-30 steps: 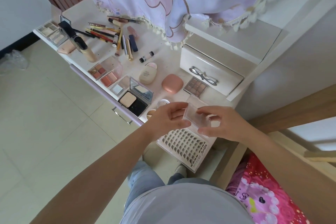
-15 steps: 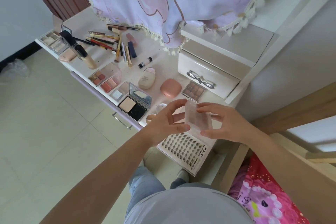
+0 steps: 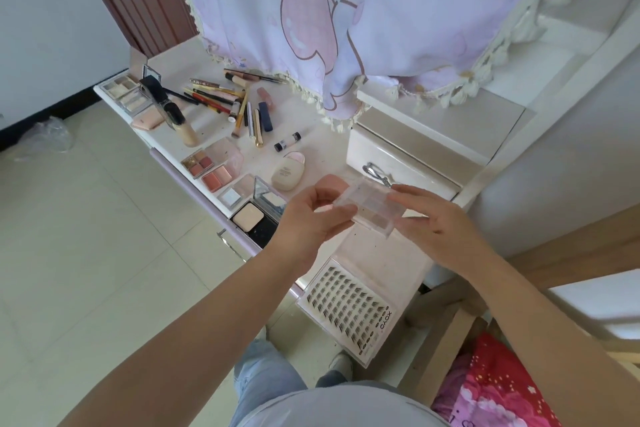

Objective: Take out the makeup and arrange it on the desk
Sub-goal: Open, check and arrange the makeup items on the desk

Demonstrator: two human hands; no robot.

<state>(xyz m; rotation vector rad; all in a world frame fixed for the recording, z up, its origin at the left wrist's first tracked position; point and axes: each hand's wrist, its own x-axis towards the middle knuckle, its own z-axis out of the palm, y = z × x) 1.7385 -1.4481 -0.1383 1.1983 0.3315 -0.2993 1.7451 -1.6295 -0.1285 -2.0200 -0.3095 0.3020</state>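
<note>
A clear plastic eyeshadow palette (image 3: 371,210) with muted brown pans is held above the white desk (image 3: 313,135). My left hand (image 3: 311,218) pinches its left end and my right hand (image 3: 438,222) grips its right end. Under the hands lies an open lash case (image 3: 349,307) with rows of false lashes. A pink compact (image 3: 332,184) is partly hidden behind the palette. Further left sit a black powder compact (image 3: 254,218), blush palettes (image 3: 211,166), a cream tube (image 3: 287,173), a foundation bottle (image 3: 181,125) and several pencils and lipsticks (image 3: 225,100).
A small white drawer box (image 3: 408,156) with a bow handle stands at the desk's right. A lilac patterned cloth (image 3: 346,10) hangs over the mirror behind. A pink bedspread (image 3: 491,388) lies at the lower right, tiled floor to the left.
Both hands have lifted the palette and turned it from standing on edge to lying nearly flat, pans facing up. It now covers the brown palette spot by the drawer box.
</note>
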